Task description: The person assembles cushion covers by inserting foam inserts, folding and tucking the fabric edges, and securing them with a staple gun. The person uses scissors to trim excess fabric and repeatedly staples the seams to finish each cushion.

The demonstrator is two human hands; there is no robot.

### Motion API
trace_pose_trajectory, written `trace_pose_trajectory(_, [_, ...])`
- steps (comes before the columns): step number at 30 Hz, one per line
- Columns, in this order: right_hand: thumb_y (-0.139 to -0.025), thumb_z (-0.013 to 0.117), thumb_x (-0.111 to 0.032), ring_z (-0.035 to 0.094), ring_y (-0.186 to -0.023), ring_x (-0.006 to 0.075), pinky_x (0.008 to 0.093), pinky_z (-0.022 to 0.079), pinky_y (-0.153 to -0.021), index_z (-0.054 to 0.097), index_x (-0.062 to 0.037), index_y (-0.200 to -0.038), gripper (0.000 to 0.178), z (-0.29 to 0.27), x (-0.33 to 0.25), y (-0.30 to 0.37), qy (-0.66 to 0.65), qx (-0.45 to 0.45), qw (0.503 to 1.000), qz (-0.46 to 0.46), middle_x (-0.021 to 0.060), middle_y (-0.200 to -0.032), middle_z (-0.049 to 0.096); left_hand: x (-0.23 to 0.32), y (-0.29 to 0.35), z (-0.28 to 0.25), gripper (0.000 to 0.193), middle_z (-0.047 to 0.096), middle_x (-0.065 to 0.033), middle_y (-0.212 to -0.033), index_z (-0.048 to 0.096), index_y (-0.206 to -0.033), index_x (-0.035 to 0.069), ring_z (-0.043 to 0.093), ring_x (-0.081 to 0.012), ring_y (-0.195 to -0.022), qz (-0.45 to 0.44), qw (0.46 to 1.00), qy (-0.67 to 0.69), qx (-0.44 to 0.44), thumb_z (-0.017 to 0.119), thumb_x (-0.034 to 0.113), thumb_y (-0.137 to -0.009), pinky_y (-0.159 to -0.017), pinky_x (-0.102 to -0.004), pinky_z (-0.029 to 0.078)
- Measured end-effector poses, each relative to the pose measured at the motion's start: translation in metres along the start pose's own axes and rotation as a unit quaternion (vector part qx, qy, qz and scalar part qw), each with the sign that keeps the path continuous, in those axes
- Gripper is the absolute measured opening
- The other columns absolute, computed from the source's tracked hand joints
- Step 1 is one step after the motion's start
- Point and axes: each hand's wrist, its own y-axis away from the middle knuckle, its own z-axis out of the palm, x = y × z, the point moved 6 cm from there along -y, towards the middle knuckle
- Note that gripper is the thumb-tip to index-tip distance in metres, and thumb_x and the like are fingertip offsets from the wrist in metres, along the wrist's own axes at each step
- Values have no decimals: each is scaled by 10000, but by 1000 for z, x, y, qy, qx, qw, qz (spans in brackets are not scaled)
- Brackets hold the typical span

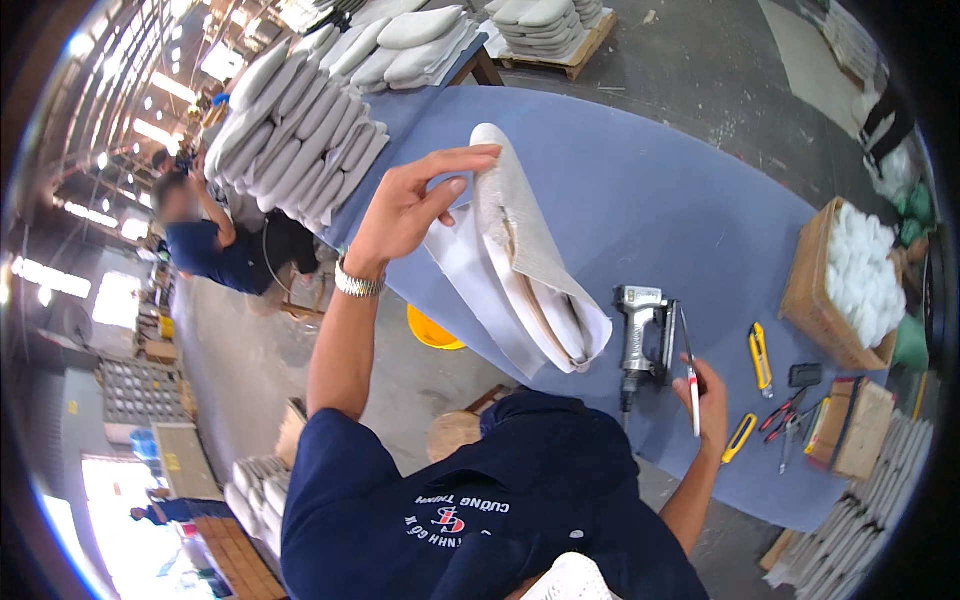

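My left hand point(410, 200), with a metal watch at its wrist, grips the top end of a padded seat cushion point(510, 220) by the fingertips. This cushion is covered in light grey fabric, with white cloth hanging at its left side and an open fold along its length. It stands tilted at the table's near edge. In my right hand point(709, 400), closed fingers hold a slim tool point(692, 385) with a narrow dark blade and a white and red handle; its exact kind is unclear. Between cushion and right hand lies a silver pneumatic staple gun point(640, 330).
On the blue-grey table point(700, 220) lie yellow utility knives point(761, 360), red-handled pliers point(784, 412) and a wooden block point(862, 425). A cardboard box point(815, 285) of white stuffing stands right. Stacked cushions point(300, 135) rise far left; beyond them a person point(215, 245) sits.
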Motion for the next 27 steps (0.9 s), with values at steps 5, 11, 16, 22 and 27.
trace_pose_trajectory(5, [-798, 847, -225, 709, -1065, 339, 422, 541, -894, 634, -13, -1358, 636, -86, 68, 25, 336, 99, 932, 90, 180, -1145, 739, 15, -31, 27, 349, 679, -34, -1388, 720, -1307, 150, 655, -57, -1039, 141, 989, -9, -42, 581, 35, -1008, -610, -192, 511])
trace_pose_trajectory(11, [-818, 818, -267, 557, -1370, 338, 461, 435, -1138, 475, -59, -1532, 819, -76, -62, -4, 61, 93, 991, -77, 199, -1490, 564, 36, -52, 83, 344, 681, -51, -1381, 701, -1329, 140, 632, -141, -1204, 290, 955, -23, -55, 603, 61, -1009, -796, -261, 578])
trace_pose_trajectory(16, [-878, 818, -344, 590, -1267, 251, 384, 447, -1097, 465, 16, -1498, 799, 26, -154, -43, -64, 53, 957, -279, 148, -1411, 594, 54, -33, 137, 374, 691, -99, -1352, 651, -1386, 83, 659, -170, -1183, 186, 963, 130, -146, 630, 107, -1013, -864, -305, 579])
trace_pose_trajectory(22, [-872, 831, -236, 641, -1080, 174, 345, 505, -960, 579, 15, -1326, 577, 40, -157, -62, -209, 53, 950, -225, 84, -1198, 688, -90, 45, 141, 454, 691, -171, -1304, 579, -1435, 13, 701, -277, -1139, -18, 910, 412, -36, 643, 158, -1010, -965, -374, 562])
trace_pose_trajectory(27, [-837, 836, -142, 654, -1099, 198, 354, 522, -945, 585, 9, -1330, 574, 45, -119, -48, -228, 34, 961, -153, 92, -1198, 691, -177, 48, 145, 665, 654, -174, -1365, 518, -1487, 19, 609, -285, -1286, -69, 950, 289, 100, 765, 274, -925, -1058, -414, 504])
